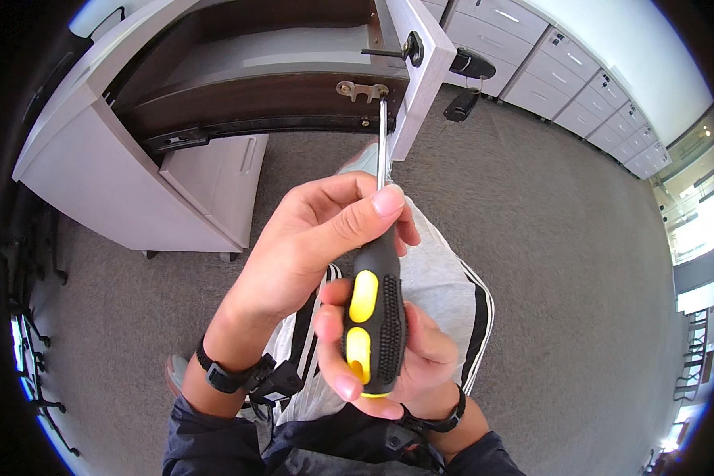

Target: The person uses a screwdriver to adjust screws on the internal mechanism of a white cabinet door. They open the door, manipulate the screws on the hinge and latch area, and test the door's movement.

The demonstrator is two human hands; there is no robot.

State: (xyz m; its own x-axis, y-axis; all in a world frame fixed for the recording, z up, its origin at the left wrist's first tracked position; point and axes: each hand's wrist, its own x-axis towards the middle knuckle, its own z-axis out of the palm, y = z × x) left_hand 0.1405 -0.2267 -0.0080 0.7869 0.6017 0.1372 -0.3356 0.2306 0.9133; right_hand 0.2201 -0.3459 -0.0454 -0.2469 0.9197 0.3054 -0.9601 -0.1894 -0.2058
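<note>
A screwdriver (389,305) with a black and yellow handle points away from me, its steel shaft running up to the side of a pulled-out drawer (254,101). Its tip meets a screw at the right end of a small metal bracket (360,90) on the dark brown drawer side. My left hand (337,218) is closed around the lower shaft and the neck of the handle, thumb on top. Lower down, my right hand (424,357) wraps the thick part of the handle. Whether the tip sits fully in the screw is too small to tell.
The drawer's pale front panel (425,87) carries a lock (413,49). Beyond it hang a dark key fob (462,104) and keys. Under the drawer stands the white cabinet (127,174) on casters. A row of drawer cabinets (523,75) lines the wall at right.
</note>
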